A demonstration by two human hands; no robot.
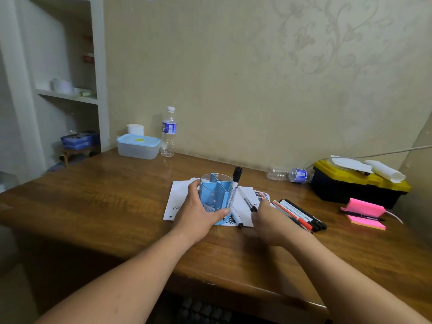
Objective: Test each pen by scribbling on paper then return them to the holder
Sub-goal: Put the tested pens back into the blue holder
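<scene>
Holder [214,195], gripped by the left hand [198,215], stood just left of the right hand [271,223], which pinched a slim pen [244,198] slanting toward it.

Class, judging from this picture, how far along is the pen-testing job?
Done: scribbles mark the paper, and one whiteboard marker stands in the blue pen holder. In hand: the left hand grips the holder; the right hand pinches a slim pen. Left: another pen on the paper and the row of pens on the desk.
</scene>
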